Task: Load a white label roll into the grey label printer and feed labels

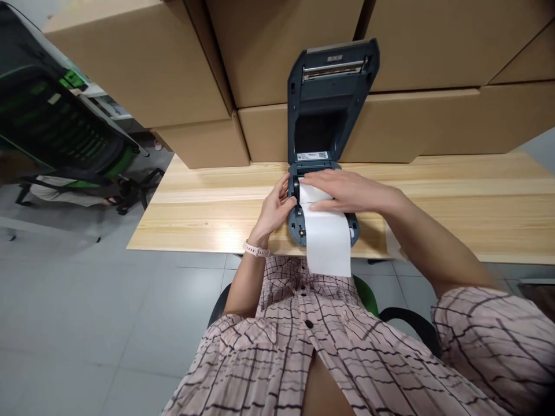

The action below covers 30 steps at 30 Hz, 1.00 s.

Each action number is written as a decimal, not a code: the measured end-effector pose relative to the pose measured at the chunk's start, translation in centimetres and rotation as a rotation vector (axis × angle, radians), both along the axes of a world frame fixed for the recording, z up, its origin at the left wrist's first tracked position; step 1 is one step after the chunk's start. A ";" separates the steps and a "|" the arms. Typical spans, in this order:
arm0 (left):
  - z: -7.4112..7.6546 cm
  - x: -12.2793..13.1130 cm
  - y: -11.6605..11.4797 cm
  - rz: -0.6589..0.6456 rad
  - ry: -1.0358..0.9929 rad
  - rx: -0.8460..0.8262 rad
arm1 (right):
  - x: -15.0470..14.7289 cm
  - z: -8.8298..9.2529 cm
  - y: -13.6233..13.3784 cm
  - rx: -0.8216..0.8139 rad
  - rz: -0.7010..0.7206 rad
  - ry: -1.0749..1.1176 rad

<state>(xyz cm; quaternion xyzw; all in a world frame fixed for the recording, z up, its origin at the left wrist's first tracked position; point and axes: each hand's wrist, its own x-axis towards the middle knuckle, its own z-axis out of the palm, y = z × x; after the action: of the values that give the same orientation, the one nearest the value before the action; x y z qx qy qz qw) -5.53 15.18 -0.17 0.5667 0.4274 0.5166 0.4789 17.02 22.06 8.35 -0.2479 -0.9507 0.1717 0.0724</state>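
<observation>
A dark blue-grey label printer sits on the wooden table with its lid raised upright. A white paper roll lies in its open bay, and a strip of white paper hangs out over the table's front edge. My right hand lies flat across the top of the roll, fingers stretched left. My left hand presses against the printer's left side, thumb at the roll holder. A pale watch is on my left wrist.
Large cardboard boxes are stacked along the back of the table behind the printer. A black and green office chair lies tipped at the left on the grey tiled floor. I sit on a chair with a green back.
</observation>
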 end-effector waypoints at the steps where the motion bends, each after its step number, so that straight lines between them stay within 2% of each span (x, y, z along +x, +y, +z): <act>1: 0.0 0.0 0.0 0.004 0.001 0.003 | 0.8 -0.2 -1.6 0.041 0.012 0.035; 6: -0.1 0.4 -0.1 0.039 0.002 0.020 | 3.2 -2.2 -9.1 0.103 0.002 0.044; 10: -0.2 0.9 -0.2 0.096 0.001 -0.009 | 2.3 -3.8 -11.7 0.189 -0.086 0.066; 17: -0.2 1.3 -0.6 0.121 0.025 -0.013 | 0.9 -5.0 -12.6 0.217 -0.186 0.107; 24: -0.6 1.4 -0.5 0.138 0.037 -0.007 | 0.7 -5.4 -12.4 0.203 -0.209 0.124; 27: -0.8 2.4 -2.1 0.184 -0.043 -0.099 | 0.9 -5.6 -12.5 0.183 -0.210 0.136; 30: -0.9 3.8 -5.2 0.223 -0.083 -0.178 | 2.2 -4.2 -12.3 0.089 -0.139 0.180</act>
<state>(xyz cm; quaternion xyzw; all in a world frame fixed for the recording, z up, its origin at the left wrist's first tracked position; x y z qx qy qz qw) -1.71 9.98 -1.06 0.4491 0.5117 0.5495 0.4844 19.18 9.75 4.15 -0.2932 -0.9276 0.1455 0.1800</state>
